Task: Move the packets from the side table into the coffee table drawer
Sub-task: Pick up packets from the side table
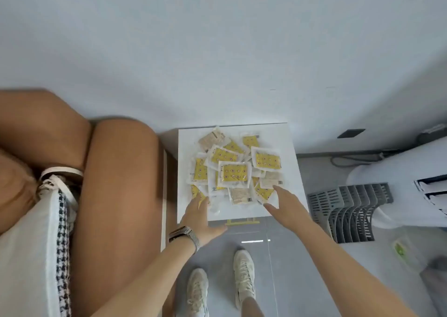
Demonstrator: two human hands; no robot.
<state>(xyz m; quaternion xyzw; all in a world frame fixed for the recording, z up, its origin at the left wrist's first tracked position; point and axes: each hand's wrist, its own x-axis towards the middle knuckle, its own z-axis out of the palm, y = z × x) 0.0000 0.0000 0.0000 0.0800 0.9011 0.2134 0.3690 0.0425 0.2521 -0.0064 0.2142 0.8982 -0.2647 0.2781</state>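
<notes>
Currently packets (234, 166) heaped on side table (290, 171): clear sachets, yellow or beige inside. Left hand (198, 216) spread at pile's 7 o'clock, right hand (284, 201) spread at 5 o'clock.

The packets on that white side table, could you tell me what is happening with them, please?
A person stands over the white side table, reaching both hands toward a loose pile of packets, mostly yellow with a few beige. The left hand, with a watch on its wrist, touches the pile's near left edge; the right hand is open at its near right edge. Nothing is lifted yet, and no drawer is in view.
</notes>
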